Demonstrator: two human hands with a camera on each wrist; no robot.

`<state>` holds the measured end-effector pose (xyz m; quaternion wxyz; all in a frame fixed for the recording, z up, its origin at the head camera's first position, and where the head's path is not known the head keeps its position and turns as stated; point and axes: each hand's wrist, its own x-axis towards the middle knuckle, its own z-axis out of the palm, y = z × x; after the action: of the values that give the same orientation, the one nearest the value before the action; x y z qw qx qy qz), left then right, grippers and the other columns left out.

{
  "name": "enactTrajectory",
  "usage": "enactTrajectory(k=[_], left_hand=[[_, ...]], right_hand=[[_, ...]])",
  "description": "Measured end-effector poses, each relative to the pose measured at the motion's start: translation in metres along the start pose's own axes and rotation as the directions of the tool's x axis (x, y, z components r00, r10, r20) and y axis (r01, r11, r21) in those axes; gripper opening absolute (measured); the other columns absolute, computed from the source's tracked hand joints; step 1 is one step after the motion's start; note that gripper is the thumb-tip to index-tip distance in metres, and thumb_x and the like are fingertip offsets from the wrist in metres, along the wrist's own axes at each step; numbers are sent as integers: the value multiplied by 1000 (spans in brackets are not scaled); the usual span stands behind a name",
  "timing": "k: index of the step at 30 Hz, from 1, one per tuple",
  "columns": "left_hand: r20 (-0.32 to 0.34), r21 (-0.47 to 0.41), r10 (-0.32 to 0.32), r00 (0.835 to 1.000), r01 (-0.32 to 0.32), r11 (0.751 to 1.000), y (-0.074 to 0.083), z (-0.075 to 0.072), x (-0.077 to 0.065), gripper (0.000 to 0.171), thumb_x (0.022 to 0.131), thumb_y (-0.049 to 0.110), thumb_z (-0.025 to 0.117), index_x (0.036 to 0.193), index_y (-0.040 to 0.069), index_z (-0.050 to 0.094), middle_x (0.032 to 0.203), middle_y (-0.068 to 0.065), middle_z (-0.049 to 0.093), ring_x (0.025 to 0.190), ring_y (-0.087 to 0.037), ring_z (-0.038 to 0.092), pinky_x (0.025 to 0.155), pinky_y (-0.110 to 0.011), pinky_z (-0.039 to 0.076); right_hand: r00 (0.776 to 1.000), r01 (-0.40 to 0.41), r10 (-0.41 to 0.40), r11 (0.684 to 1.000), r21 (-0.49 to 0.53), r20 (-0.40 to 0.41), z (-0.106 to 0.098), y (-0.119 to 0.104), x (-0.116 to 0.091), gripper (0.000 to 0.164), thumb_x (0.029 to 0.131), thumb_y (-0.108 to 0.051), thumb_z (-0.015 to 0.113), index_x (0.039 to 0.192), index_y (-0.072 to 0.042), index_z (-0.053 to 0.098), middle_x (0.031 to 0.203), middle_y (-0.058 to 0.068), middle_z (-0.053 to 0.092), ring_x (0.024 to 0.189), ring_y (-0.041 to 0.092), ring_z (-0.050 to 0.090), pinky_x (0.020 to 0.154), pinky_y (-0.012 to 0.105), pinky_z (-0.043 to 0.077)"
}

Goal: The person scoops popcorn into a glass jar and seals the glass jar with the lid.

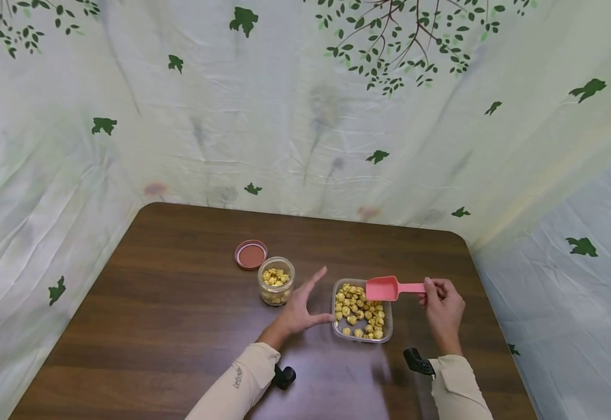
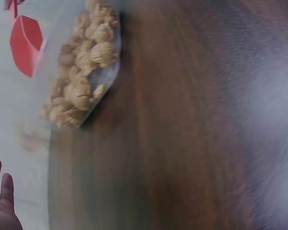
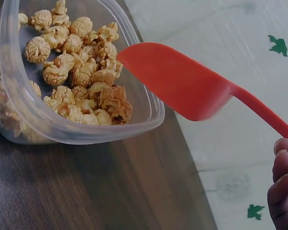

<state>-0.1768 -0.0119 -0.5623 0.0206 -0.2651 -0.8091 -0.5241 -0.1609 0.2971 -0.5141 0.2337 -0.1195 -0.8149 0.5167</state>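
Note:
My right hand (image 1: pixel 444 309) grips the handle of a red-pink scoop (image 1: pixel 382 288), whose bowl hangs over the right side of a clear plastic container (image 1: pixel 337 333). Caramel popcorn (image 3: pixel 81 72) fills much of that container, with part of its bottom bare. No popcorn shows in the scoop's bowl from these angles. My left hand (image 1: pixel 296 312) has thumb and fingers spread, between a glass jar (image 1: pixel 272 298) and the container. Its thumb tip is at the container's left rim; whether it touches, I cannot tell. More popcorn (image 1: pixel 276 277) sits inside the lidless jar.
Behind the jar, a round reddish lid (image 1: pixel 250 255) lies on the brown wooden table (image 1: pixel 179 303). A pale cloth with leaf prints (image 1: pixel 284 116) hangs around the table's far and side edges. Dark wrist devices (image 1: pixel 284 378) are on both forearms.

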Motion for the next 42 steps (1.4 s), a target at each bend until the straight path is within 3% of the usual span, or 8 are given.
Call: enactTrajectory(k=[7,14,25,31,36,42], left_hand=[[17,-35,-5,1000,6,999,-13,11,-4,103,73,40,82,153,8,25,156,-11,28,140,-32,31,112,-50,27],[24,-37,-29,999,30,999,-18,19,-7,104,72,30,84,153,10,23,156,-11,27,140,-31,30,112,-49,27],[66,-41,-38,997,41,998,-23,30,-9,109,70,34,86,152,3,22,158,-13,23,141,-34,28,112,-51,27],[64,5,-48,997,48,999,-24,39,-11,113,66,31,89,152,2,21,156,-17,26,138,-36,32,111,-50,29],[95,60,-112,989,106,993,-28,46,-12,120,64,35,90,155,8,17,155,-16,27,139,-33,32,111,-48,30],[109,58,-136,985,131,990,-29,52,-13,125,61,38,91,155,8,15,153,-19,30,138,-35,33,110,-49,31]], right_hand=[[997,75,-75,996,-51,-3,-2,0,-2,21,95,-16,61,95,5,61,75,23,65,52,2,53,51,12,48],[993,121,-120,988,-101,8,-3,0,-2,21,96,-17,60,94,4,62,73,20,65,53,3,52,50,12,46],[987,160,-161,976,-149,3,-2,-3,-2,16,95,-13,62,92,3,62,70,16,65,51,4,52,48,12,44],[986,167,-169,969,-180,3,-2,-2,-3,18,96,-16,61,94,2,62,71,13,65,54,7,53,49,12,44],[984,176,-178,965,-197,6,-2,-1,-4,18,96,-17,61,94,1,63,70,11,65,55,5,52,50,12,43],[983,183,-185,960,-212,10,-1,-2,-7,15,96,-16,61,95,-1,63,71,11,65,57,6,51,51,13,43]])
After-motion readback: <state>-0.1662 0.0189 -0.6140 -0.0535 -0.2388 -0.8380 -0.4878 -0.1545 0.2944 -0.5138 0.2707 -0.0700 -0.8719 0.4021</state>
